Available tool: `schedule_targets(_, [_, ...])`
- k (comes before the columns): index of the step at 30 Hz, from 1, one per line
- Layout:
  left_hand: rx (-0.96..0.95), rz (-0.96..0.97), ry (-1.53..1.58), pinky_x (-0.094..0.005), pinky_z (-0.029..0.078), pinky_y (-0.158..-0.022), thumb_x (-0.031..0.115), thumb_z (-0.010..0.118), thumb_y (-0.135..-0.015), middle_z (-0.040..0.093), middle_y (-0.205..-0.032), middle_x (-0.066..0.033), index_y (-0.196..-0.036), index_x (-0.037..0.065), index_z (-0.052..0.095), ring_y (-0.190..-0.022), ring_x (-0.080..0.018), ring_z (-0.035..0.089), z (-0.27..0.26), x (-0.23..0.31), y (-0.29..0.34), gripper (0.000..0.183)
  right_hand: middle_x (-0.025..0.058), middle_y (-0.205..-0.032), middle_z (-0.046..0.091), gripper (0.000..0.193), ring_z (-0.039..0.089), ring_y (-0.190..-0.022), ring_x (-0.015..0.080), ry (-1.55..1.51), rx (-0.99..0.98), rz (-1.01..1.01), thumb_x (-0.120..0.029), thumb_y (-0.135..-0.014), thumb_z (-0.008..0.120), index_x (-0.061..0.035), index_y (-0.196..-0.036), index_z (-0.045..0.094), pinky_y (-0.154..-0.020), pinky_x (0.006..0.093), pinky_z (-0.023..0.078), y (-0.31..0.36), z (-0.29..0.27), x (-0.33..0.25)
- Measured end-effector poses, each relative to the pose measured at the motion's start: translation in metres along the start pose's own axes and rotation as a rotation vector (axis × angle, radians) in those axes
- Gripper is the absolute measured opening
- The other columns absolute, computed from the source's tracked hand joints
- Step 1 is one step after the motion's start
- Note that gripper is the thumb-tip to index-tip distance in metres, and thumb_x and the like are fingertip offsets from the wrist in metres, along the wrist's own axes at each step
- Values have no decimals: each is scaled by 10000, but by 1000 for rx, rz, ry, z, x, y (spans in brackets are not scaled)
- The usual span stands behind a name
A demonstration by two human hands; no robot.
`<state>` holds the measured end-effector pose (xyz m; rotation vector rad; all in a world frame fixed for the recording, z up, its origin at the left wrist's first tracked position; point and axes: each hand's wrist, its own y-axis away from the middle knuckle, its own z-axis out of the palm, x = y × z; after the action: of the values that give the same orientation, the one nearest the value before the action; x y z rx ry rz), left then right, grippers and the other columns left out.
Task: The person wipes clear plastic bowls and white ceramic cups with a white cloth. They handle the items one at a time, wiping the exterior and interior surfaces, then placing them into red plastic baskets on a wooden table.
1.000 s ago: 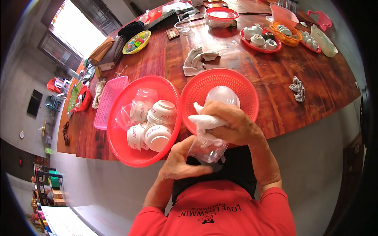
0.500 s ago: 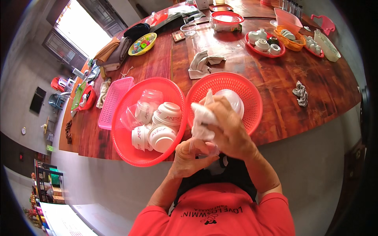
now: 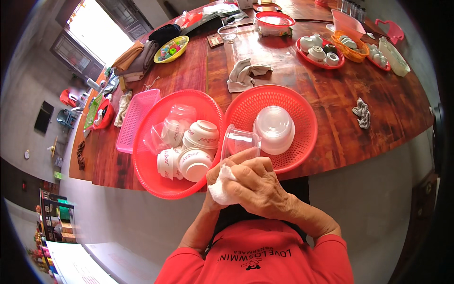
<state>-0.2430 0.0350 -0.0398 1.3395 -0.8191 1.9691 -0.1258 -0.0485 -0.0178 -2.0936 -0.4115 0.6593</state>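
Clear plastic is what the container [image 3: 240, 142] is made of, and it is now held low at the near edge of the wooden table [image 3: 302, 75], over the gap where the two red baskets meet, whereas half a second ago it was lifted higher, in front of the right-hand basket [image 3: 302, 111], and hid part of the stack there. That stack of upturned clear bowls [image 3: 273, 128] is now seen whole inside the right-hand basket. The right hand [image 3: 257, 184] is curled shut over a white cloth [image 3: 221, 185], which is pressed against the near side of the container; the cloth was bunched higher up a moment before. The left hand [image 3: 210, 201] is almost wholly covered by the right one, so only its wrist side is shown and its grip cannot be told, though it appears to be closed under the container. The left-hand basket [image 3: 156, 177] is filled as before with white ceramic cups [image 3: 195, 163] and a few clear plastic cups [image 3: 176, 120]. A pink tray [image 3: 137, 118] is laid just beside that basket, and a crumpled grey rag [image 3: 243, 73] lies farther back on the table, both unchanged
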Motion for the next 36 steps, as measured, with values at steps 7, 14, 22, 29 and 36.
schedule_targets(7, [-95,138,-387,-327,496,-871,-52,781,-699,670,-1129,-118,-895,25,634,-1012,-182,635,-1,-4,10,257,128,-918,555,307,535,-858,329,-266,77,282,-56,-716,685,-27,-1008,593,-790,427,427,-20,-26,37])
schedule_targets(14, [-357,425,-295,-414,462,-949,-90,779,-669,621,-1194,-227,-800,64,532,-1159,-359,587,8,-9,4,319,25,-1029,612,347,578,-949,100,-1170,-86,840,-72,-859,594,-2,-1199,583,-866,266,466,-2,-38,74])
schedule_targets(22, [-601,12,33,-399,358,-1036,228,858,-644,483,-1367,-251,-1015,2,597,-1278,-318,449,-12,13,1,506,67,-904,593,368,615,-847,206,-616,-179,345,-28,-775,617,-43,-1141,583,-763,321,475,-15,-41,68])
schedule_targets(29, [-332,-111,-445,-286,512,-790,61,853,-660,658,-977,-29,-1118,6,608,-888,-104,622,-16,36,-7,523,91,-945,574,318,578,-909,272,-304,-216,34,-203,-691,726,-67,-929,564,-840,410,396,-36,-31,43])
schedule_targets(36, [-57,89,-342,-273,516,-780,122,846,-678,660,-1019,-52,-1044,37,611,-916,-114,626,-20,-5,11,443,73,-1025,557,254,544,-993,258,112,73,36,-187,-721,638,-68,-944,614,-899,446,378,-18,-15,0])
